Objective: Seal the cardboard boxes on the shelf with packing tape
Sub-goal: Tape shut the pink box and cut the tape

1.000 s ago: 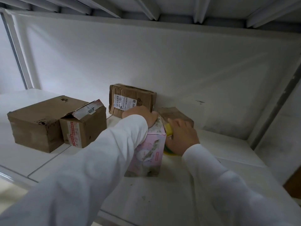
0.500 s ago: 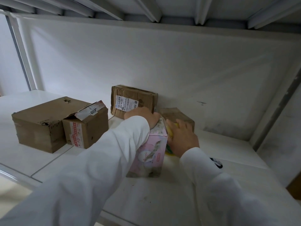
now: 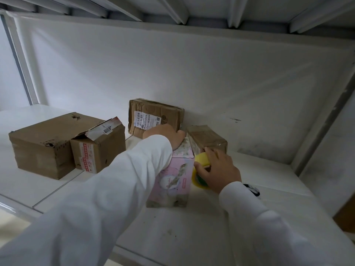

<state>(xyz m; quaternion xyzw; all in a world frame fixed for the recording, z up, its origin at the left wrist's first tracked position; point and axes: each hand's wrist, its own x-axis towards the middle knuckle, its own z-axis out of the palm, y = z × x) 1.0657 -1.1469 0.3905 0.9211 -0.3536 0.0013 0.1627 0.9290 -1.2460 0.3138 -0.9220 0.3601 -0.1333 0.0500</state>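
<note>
Your left hand presses down on the top of the pink box, fingers curled over its far top edge and holding it; the white sleeve covers much of the box's left face. The pink box stands upright near the middle of the white shelf, printed front facing you.

Your right hand grips the yellow tape roll, fingers wrapped over the roll and the thumb on its near side. The roll sits just beside the pink box's right face, at about mid-height; whether it touches the box, cannot tell.

Small brown box lies behind the right hand, touching or nearly touching the pink box's back right corner. Labelled brown box stands against the back wall, behind the left hand. Well to the left: large brown box, top closed, with a smaller box pressed against its right side. That smaller box has a flap lifted, with torn white tape and a barcode on it.
</note>
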